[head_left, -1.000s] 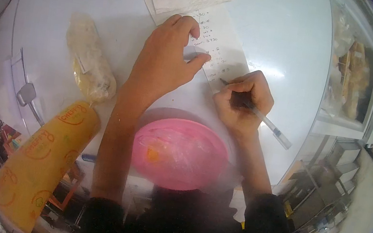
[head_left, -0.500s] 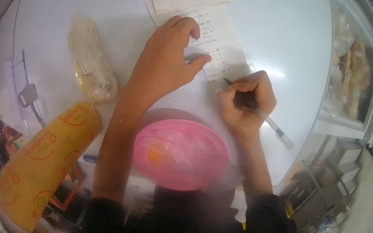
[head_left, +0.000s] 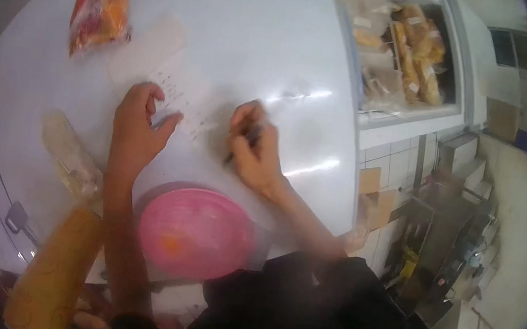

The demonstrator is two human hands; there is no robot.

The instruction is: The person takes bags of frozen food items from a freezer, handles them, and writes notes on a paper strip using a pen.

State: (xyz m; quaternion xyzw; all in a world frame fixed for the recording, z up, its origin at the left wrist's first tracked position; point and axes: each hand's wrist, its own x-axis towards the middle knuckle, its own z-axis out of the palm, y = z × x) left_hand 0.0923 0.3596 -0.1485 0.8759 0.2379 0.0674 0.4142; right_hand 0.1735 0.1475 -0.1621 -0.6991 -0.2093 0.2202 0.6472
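Written paper (head_left: 181,100) between 2 hands (head_left: 255,150)

1. A pink bowl (head_left: 219,239) shows an orange patch, lower center.
2. Faint reddish print marks a mustard-yellow roll (head_left: 56,270), lower left.
3. Red and orange color a packet (head_left: 104,4), upper left.
4. Dark handwriting lines pale paper (head_left: 152,48).

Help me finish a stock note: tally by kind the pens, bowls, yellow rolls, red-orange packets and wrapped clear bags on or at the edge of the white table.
Pens: 1
Bowls: 1
Yellow rolls: 1
Red-orange packets: 1
Clear bags: 1
Total: 5
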